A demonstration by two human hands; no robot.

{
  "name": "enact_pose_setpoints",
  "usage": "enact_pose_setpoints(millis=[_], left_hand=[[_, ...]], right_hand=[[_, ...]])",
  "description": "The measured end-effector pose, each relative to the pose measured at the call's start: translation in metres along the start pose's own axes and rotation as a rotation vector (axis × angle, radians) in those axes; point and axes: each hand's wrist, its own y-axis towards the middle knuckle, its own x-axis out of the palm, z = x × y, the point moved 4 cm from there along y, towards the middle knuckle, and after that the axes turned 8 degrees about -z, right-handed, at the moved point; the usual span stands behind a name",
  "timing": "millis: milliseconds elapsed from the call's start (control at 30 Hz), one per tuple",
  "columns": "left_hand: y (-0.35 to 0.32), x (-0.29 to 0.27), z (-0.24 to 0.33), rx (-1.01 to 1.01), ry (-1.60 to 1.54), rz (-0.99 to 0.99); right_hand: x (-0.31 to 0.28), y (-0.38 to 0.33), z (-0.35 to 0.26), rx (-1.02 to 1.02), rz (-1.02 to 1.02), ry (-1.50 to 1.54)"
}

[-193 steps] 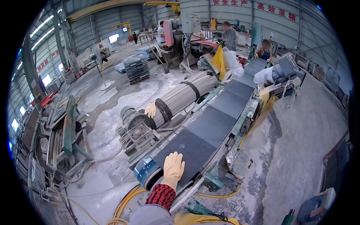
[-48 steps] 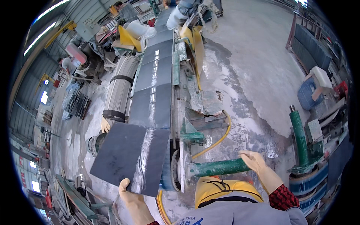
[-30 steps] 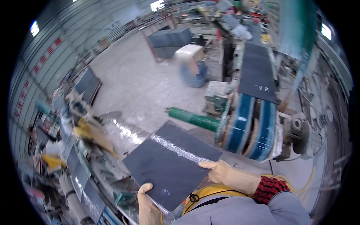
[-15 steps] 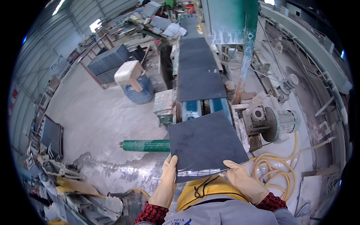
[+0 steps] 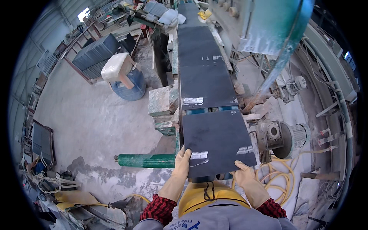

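Dark stone slab (image 5: 218, 142) is lying low in the middle of the frame, left hand (image 5: 182, 163) and right hand (image 5: 244, 176) fingers clamping its near edge.

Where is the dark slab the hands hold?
Head view, lower centre: the dark slab lies at the conveyor's near end, behind another slab, right of the green roller.

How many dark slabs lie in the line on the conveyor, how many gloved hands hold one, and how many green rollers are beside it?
Dark slabs: 4
Gloved hands, left hand and right hand: 2
Green roller: 1
Total: 7
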Motion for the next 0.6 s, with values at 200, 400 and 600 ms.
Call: enact_pose_setpoints(millis=[200,400,600], left_hand=[[0.027,-0.010,0.004,-0.001,-0.015,-0.054],[0.040,-0.003,0.017,0.016,0.016,-0.094],[0.052,-0.036,0.045,-0.061,1.403,-0.011]], right_hand=[[0.025,0.012,-0.007,0.074,0.148,-0.224],[0.045,0.019,-0.005,0.152,0.197,-0.076],[0.021,0.021,-0.016,0.699,0.213,-0.293]])
